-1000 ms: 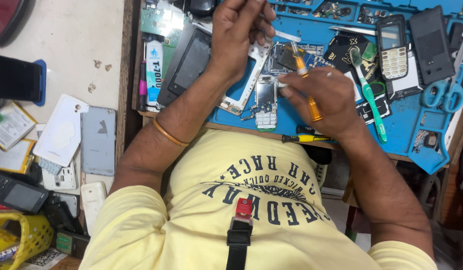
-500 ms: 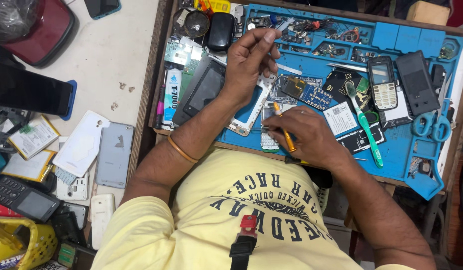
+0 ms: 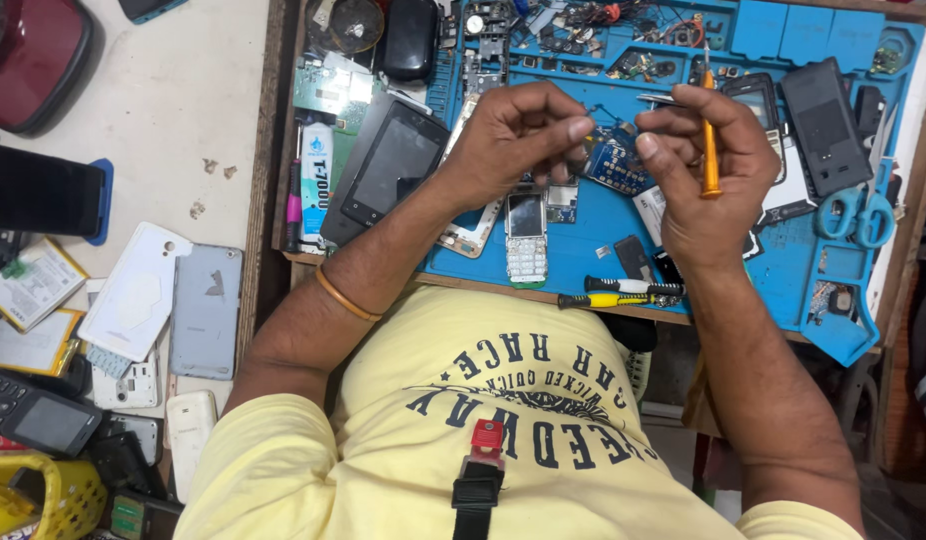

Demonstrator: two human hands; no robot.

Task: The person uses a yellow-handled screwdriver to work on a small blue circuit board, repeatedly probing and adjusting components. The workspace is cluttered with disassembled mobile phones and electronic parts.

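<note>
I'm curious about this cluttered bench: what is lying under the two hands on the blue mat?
Under the left hand lies a small keypad phone on the blue mat, with a blue circuit board between the hands. The right hand, holding an orange screwdriver, covers whatever lies below it.

Landmark: my blue work mat (image 3: 593,235). Keypad phone (image 3: 526,237) on mat's near edge, small grey screen. Dark blank touchscreen (image 3: 391,165) leaning over mat's left edge. White-blue glue tube (image 3: 316,180) beside it, further left. Black handset (image 3: 38,413), dim screen, far left.
</note>
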